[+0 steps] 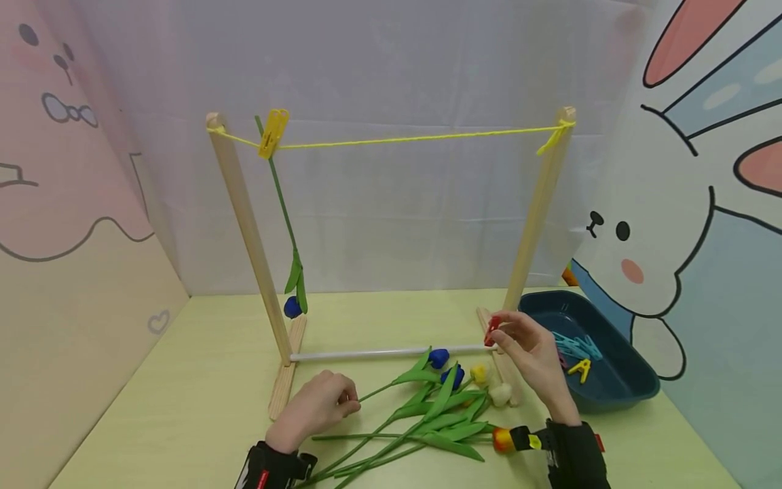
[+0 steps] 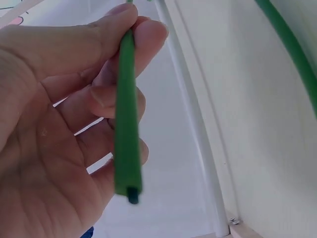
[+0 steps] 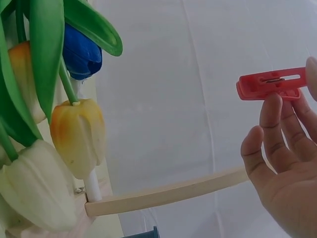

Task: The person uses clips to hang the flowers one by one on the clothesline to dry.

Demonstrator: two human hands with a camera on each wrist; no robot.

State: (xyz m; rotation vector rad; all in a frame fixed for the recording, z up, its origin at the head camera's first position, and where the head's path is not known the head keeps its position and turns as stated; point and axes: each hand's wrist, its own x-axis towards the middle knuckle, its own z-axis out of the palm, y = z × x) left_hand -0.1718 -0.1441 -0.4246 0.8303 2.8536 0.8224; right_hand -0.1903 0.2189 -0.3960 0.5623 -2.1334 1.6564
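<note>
My left hand [image 1: 320, 406] pinches the stem [image 2: 128, 124] of an artificial blue tulip [image 1: 438, 358] between thumb and index finger; the cut end points toward the wrist camera. A red clothespin [image 3: 270, 82] is gripped by the thumb and fingers of my right hand [image 1: 534, 356], near the frame's right post. Several more artificial tulips lie on the table between the hands, among them a second blue one [image 1: 453, 376], a yellow one [image 1: 479, 373] and a white one [image 1: 500, 394]. From the yellow line [image 1: 397, 141], a yellow clothespin [image 1: 273, 134] holds another blue tulip [image 1: 293, 307] head down.
Two wooden posts, left [image 1: 250, 238] and right [image 1: 537, 204], carry the line, and a white rod [image 1: 391, 353] joins them low down. At right stands a dark blue basin [image 1: 623, 360] with teal clothespins [image 1: 577, 346] and a yellow clothespin [image 1: 580, 370]. Patterned panels flank the table.
</note>
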